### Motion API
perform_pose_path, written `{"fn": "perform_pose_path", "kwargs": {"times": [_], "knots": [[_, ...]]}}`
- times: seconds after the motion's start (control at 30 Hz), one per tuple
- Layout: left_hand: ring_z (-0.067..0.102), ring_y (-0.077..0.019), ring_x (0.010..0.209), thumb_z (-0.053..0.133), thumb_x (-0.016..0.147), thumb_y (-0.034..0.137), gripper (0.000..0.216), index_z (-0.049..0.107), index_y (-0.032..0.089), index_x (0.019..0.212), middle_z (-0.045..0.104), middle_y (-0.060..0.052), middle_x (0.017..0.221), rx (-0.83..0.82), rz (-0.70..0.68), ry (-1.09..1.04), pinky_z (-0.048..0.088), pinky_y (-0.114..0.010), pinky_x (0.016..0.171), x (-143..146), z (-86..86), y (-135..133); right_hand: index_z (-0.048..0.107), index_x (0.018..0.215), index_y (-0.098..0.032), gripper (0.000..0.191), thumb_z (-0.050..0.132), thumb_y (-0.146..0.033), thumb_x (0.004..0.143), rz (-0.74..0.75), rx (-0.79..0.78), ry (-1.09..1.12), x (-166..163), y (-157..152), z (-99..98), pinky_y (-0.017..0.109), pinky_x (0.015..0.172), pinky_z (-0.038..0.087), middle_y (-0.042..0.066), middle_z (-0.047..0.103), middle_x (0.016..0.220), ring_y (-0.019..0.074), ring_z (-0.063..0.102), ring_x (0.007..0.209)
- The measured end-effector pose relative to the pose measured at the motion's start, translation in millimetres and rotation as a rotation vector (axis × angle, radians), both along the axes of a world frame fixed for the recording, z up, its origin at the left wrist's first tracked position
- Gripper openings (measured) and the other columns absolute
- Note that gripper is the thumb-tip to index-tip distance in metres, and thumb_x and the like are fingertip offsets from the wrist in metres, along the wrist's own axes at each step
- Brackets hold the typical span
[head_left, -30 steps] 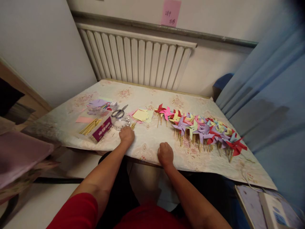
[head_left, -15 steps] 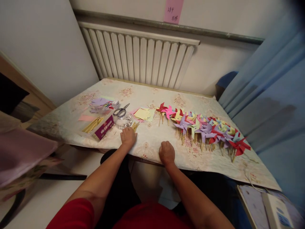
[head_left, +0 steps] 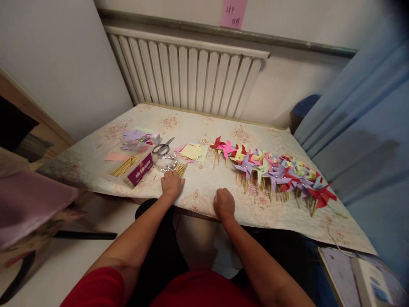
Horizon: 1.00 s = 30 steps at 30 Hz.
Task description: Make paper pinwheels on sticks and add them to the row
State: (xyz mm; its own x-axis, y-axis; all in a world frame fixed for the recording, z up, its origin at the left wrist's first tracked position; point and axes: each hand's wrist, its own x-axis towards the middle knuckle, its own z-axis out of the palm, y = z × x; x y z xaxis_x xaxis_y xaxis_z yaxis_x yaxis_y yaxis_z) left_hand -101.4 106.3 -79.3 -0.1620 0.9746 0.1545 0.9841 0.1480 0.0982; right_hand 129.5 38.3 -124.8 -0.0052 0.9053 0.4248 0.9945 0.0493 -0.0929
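My left hand [head_left: 171, 184] rests knuckles-up on the flowered tablecloth [head_left: 204, 128], its fingers curled over the near end of a small bundle of wooden sticks [head_left: 181, 169]. My right hand [head_left: 224, 204] lies as a loose fist at the table's front edge, and what it holds, if anything, is hidden. A long row of paper pinwheels [head_left: 271, 172] on sticks lies to the right. Squares of coloured paper [head_left: 192, 152] sit just beyond the sticks.
Scissors [head_left: 162, 148] and a clear round dish [head_left: 166, 162] lie left of the paper. A clear box of sticks [head_left: 132, 166] with a purple label stands at the left. A radiator [head_left: 188, 72] runs behind the table, a blue curtain [head_left: 361, 111] hangs at the right.
The view has shifted slightly. My left hand has slid a little toward me along the sticks. My right hand has stayed in place.
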Motion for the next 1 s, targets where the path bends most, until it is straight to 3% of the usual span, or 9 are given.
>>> {"fn": "perform_pose_path", "kwargs": {"times": [0.2, 0.73, 1.0], "knots": [[0.048, -0.0332, 0.112, 0.047, 0.087, 0.052, 0.05, 0.055, 0.01, 0.115, 0.057, -0.021, 0.12, 0.011, 0.004, 0.003, 0.038, -0.044, 0.091, 1.8, -1.7, 1.3, 0.054, 0.078, -0.019, 0.01, 0.051, -0.013, 0.086, 0.002, 0.008, -0.002, 0.0, -0.5, 1.0, 0.032, 0.066, 0.027, 0.005, 0.055, 0.08, 0.0182, 0.045, 0.075], [0.048, -0.0324, 0.112, 0.038, 0.093, 0.033, 0.042, 0.059, 0.005, 0.116, 0.055, -0.023, 0.121, -0.025, -0.07, 0.097, 0.038, -0.041, 0.09, -3.4, -3.5, 15.0, 0.053, 0.077, -0.019, 0.01, 0.051, -0.013, 0.085, 0.003, 0.012, 0.002, 0.8, 0.1, -1.0, 0.032, 0.066, 0.027, 0.005, 0.054, 0.08, 0.0184, 0.044, 0.076], [0.048, -0.0319, 0.113, 0.035, 0.093, 0.03, 0.04, 0.059, 0.006, 0.115, 0.055, -0.023, 0.121, -0.061, -0.044, 0.077, 0.039, -0.04, 0.089, -3.5, 1.2, 17.0, 0.053, 0.078, -0.019, 0.01, 0.051, -0.013, 0.086, 0.01, 0.019, 0.008, 1.2, 0.1, -1.6, 0.031, 0.066, 0.027, 0.005, 0.054, 0.08, 0.0182, 0.044, 0.076]]}}
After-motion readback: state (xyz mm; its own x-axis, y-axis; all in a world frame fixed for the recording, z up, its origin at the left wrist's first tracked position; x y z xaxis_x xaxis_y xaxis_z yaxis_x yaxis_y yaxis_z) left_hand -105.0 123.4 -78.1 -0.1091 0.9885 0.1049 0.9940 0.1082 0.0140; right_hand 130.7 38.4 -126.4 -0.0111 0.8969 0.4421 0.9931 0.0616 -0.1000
